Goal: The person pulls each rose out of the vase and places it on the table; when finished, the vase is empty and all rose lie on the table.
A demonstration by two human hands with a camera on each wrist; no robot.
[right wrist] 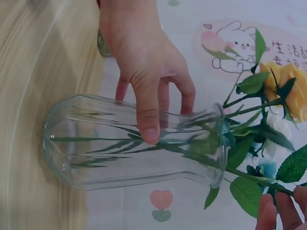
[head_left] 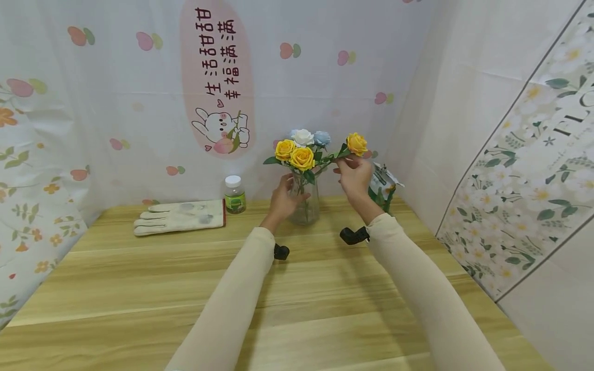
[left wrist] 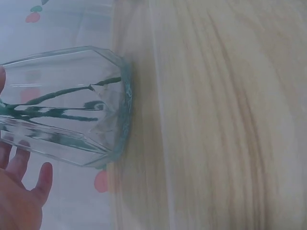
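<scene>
A clear glass vase (head_left: pixel 310 210) with angled sides stands upright near the table's back. My left hand (head_left: pixel 283 200) holds its left side; in the right wrist view the thumb (right wrist: pixel 149 129) lies across the near side, with fingers behind the glass. Two yellow roses (head_left: pixel 302 158), a white rose (head_left: pixel 303 137) and a pale blue rose (head_left: pixel 322 138) rise from the vase, their green stems (left wrist: pixel 53 112) visible through the glass. At the right, my right hand (head_left: pixel 355 178) pinches the stem of another yellow rose (head_left: pixel 357 144), which leans out to the right over the rim.
To the left lie a white work glove (head_left: pixel 181 216) with a red cuff edge and a small jar (head_left: pixel 234 196) with a white lid. Behind my right hand is a printed packet (head_left: pixel 384 179) beside green leaves. Patterned curtains hang behind and at the sides.
</scene>
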